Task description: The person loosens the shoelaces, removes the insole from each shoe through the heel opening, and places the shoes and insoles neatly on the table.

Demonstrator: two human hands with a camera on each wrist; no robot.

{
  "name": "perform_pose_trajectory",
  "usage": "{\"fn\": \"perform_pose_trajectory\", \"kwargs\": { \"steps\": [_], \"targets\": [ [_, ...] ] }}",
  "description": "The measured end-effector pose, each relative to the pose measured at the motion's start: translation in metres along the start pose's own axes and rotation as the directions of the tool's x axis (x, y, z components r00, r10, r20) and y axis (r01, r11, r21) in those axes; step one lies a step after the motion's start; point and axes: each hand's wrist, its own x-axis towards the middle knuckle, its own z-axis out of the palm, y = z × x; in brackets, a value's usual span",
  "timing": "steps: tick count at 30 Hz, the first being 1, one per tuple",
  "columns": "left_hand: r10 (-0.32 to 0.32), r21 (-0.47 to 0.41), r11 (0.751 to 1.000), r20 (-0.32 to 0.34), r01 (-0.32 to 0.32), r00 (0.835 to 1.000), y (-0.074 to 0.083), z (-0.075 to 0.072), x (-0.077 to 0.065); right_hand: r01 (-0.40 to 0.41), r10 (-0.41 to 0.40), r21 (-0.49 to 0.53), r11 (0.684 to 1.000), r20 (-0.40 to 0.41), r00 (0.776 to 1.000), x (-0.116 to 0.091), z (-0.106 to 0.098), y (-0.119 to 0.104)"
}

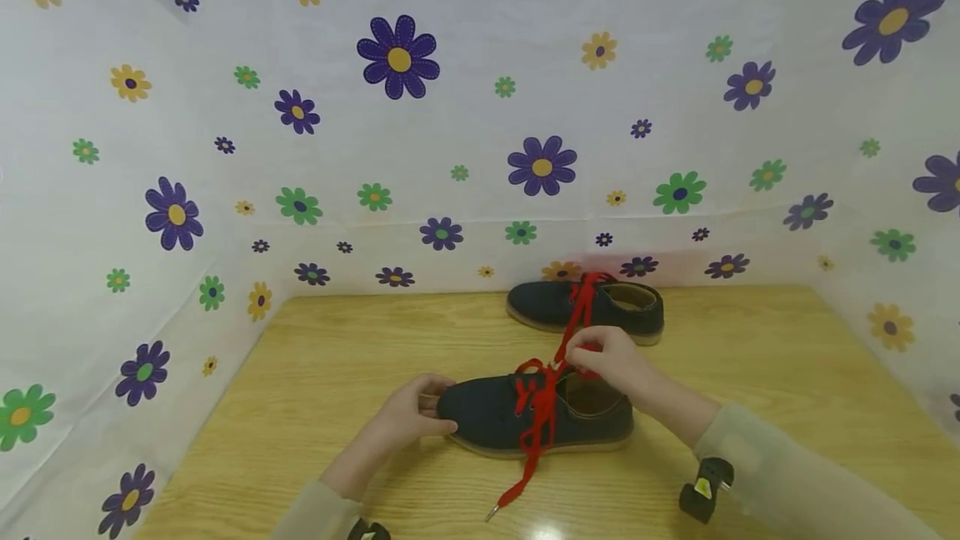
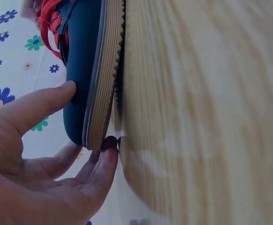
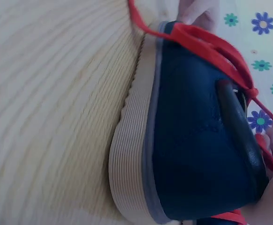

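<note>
A dark blue shoe [image 1: 480, 413] with a pale ribbed sole [image 3: 134, 140] sits on the wooden table, its toe to the left. My left hand [image 1: 405, 417] grips the toe, thumb on the upper and fingers round the tip of the sole. Above the shoe's opening, my right hand [image 1: 618, 365] pinches the red shoelace [image 3: 211, 51] near its knot. One loop and a loose end with a metal tip hang over the near side. Part of the right hand's grip is hidden in the right wrist view.
A second dark blue shoe [image 1: 540, 302] with red laces stands at the back of the table [image 1: 360, 340], against a white cloth [image 1: 465, 123] printed with flowers. More of this cloth rises on the left and right.
</note>
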Motion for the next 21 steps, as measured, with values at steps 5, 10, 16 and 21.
{"fn": "perform_pose_trajectory", "kwargs": {
  "steps": [5,10,16,21],
  "targets": [
    [0.000,-0.005,1.000,0.000,0.000,1.000,-0.001,0.000,0.002,-0.075,0.086,0.209,0.975,-0.044,0.995,0.000,-0.004,-0.003],
    [0.011,-0.008,1.000,0.001,-0.011,1.000,-0.002,0.000,0.002,-0.050,0.043,0.164,0.985,0.045,0.998,0.001,-0.008,-0.003],
    [0.022,-0.005,1.000,-0.001,-0.022,1.000,-0.001,0.000,0.001,0.021,-0.020,-0.004,1.000,0.156,0.988,0.006,-0.009,-0.006],
    [0.013,0.006,1.000,-0.005,-0.013,1.000,0.001,0.001,0.001,0.068,-0.049,-0.091,0.993,0.191,0.980,0.007,-0.011,-0.007]
  ]
}}
